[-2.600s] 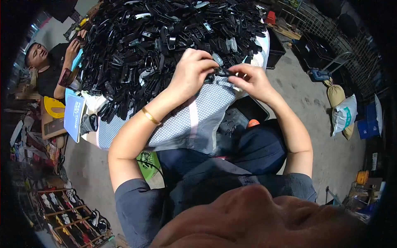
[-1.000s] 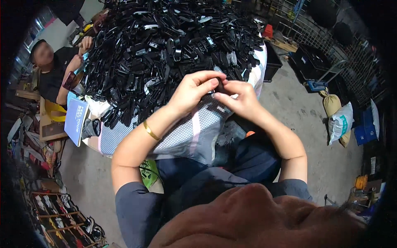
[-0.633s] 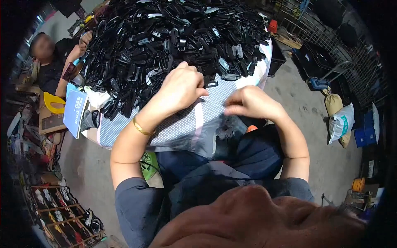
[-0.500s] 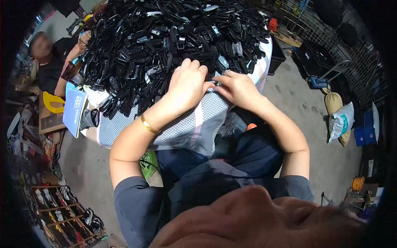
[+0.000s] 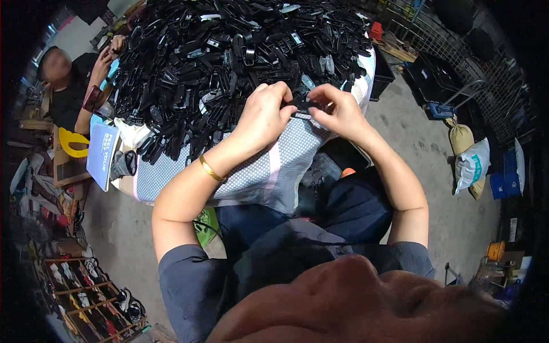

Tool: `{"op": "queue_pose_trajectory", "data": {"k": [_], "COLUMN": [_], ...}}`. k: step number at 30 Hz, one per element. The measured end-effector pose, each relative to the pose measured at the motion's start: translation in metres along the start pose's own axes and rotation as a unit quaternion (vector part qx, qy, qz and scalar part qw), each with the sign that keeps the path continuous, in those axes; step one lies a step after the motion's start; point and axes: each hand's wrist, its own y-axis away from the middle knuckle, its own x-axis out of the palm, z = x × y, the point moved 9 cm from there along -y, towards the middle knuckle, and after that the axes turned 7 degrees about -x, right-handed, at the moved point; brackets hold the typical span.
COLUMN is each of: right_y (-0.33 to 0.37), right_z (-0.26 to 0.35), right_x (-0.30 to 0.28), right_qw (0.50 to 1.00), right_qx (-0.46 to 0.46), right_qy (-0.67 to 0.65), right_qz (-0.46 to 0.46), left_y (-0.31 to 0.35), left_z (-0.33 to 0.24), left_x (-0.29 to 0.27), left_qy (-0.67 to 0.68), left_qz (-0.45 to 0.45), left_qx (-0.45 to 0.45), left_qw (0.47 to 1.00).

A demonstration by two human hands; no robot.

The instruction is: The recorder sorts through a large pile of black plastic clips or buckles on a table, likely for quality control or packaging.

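Head view, looking down: a seated person's left hand (image 5: pixel 266 111) and right hand (image 5: pixel 338 111) meet at the near edge of a table, both pinching one small black plastic piece (image 5: pixel 303 103) between closed fingertips. Just beyond lies a huge heap of similar black pieces (image 5: pixel 229 51), covering most of the dotted grey tablecloth (image 5: pixel 257 177). Judging by that heap, most of the work seems left. Another person (image 5: pixel 68 86) sits at the far left.

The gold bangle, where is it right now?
On the left wrist: the gold bangle sits left of centre in the head view, above the dotted tablecloth.
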Motion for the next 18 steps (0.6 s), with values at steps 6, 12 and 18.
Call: {"op": "queue_pose_trajectory", "data": {"k": [6,12,18], "right_y": [0.003,0.004,0.007], "right_z": [0.005,0.031,0.045], "right_x": [-0.008,-0.017,-0.02], "right_qw": [0.985,0.989,0.984], "right_qx": [0.063,-0.044,-0.134], "right_qy": [-0.145,-0.08,0.011], "right_qz": [-0.064,-0.113,-0.12], "left_y": [0.003,0.001,-0.001], "left_z": [0.011,0.019,0.018], "left_x": [0.021,0.022,0.011], "left_qy": [0.248,0.404,0.311], "left_qz": [0.094,0.049,0.038], "left_qx": [-0.147,-0.134,-0.103], "left_qw": [0.953,0.903,0.944]}}
